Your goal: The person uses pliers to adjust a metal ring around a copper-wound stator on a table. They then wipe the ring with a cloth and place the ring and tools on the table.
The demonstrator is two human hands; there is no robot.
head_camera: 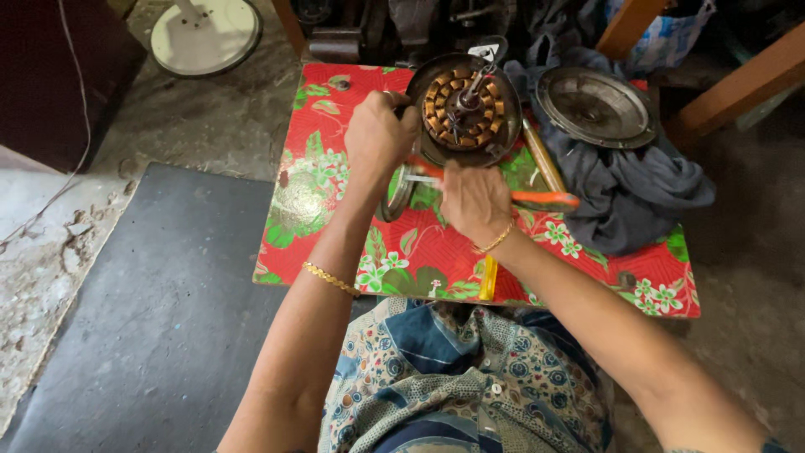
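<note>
- Work in hand: a round fan motor, its dark housing tilted up toward the camera, rests on the far middle of the worktop. The ring of copper-coloured windings and the central shaft are exposed.
- Left hand: fingers curled and closed over the left rim of the fan motor, bracing it. A gold bracelet sits on the forearm.
- Right hand: closed in a fist round an orange-handled tool that runs across just below the lower edge of the motor. The working tip lies behind the hand and the motor rim; its kind cannot be told.
- Surroundings: a second metal cover plate lies face-up on a dark grey cloth to the right, apart from the motor. A yellow strip lies under the right forearm at the near edge. A white round base stands on the floor at far left.
- Judgement of step: the motor appears to be opened, one cover off, and the tool is being applied at the lower rim or the remaining shell.
- Judgement of requirement: the next move calls for a steady brace from the left hand, with the tool kept clear of the windings.
</note>
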